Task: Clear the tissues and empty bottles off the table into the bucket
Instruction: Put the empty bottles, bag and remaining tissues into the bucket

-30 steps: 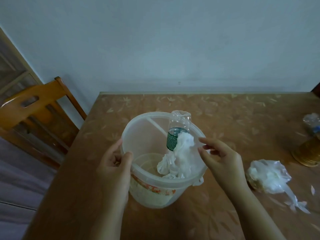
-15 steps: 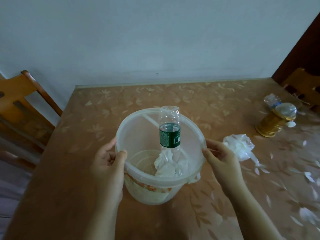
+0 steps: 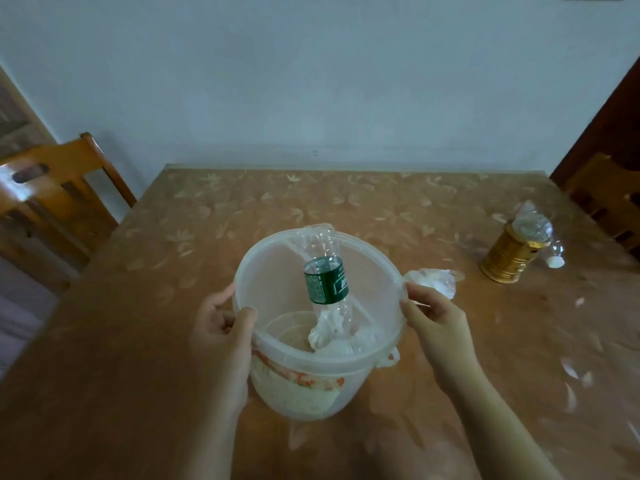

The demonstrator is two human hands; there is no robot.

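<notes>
A translucent plastic bucket [image 3: 277,271] stands on the brown table [image 3: 381,209]. Inside it an empty clear bottle with a green label [image 3: 325,278] leans neck down, its base above the rim, on crumpled white tissues [image 3: 337,336]. My left hand [image 3: 221,337] grips the bucket's left rim, thumb inside. My right hand [image 3: 438,323] holds the right rim with its fingertips. A crumpled white tissue in clear plastic [image 3: 433,280] lies on the table just right of the bucket. Farther right, a crushed clear bottle [image 3: 540,233] with a white cap lies against a gold tin.
The gold tin [image 3: 505,261] stands at the right of the table. Wooden chairs stand at the left [image 3: 52,188] and at the far right [image 3: 602,195]. A pale wall runs behind the table's far edge. Small white scraps dot the table on the right.
The tissue that stuck up beside the bottle has dropped to the bucket's bottom. My right hand has moved onto the bucket's right rim. The view has shifted right, so the gold tin shows fully.
</notes>
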